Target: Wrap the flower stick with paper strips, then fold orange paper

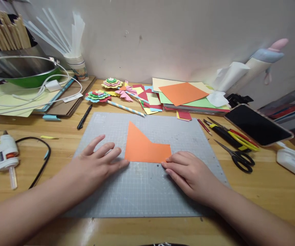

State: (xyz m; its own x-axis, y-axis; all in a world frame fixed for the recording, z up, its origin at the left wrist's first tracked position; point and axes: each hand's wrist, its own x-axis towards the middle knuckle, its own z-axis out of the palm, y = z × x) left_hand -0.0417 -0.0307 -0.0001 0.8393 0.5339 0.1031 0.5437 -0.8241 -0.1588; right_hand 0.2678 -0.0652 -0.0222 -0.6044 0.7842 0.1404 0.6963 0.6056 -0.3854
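Note:
A folded sheet of orange paper (144,150) lies on the grey gridded cutting mat (142,194). Its left side rises to a point, and the right part is lower with a straight top edge. My left hand (98,159) has its fingers spread, one fingertip touching the paper's near left corner. At the near right corner, my right hand (188,172) has its fingers drawn together on the paper's edge. Whether the right thumb lies beneath the sheet is hard to see.
Scissors (240,160), yellow-handled pliers (224,135) and a phone (259,123) lie right. A glue gun (5,153) and black pen (85,117) are left. Behind are paper flowers (98,96), coloured sheets (183,93) and a cup of clear sticks (77,65).

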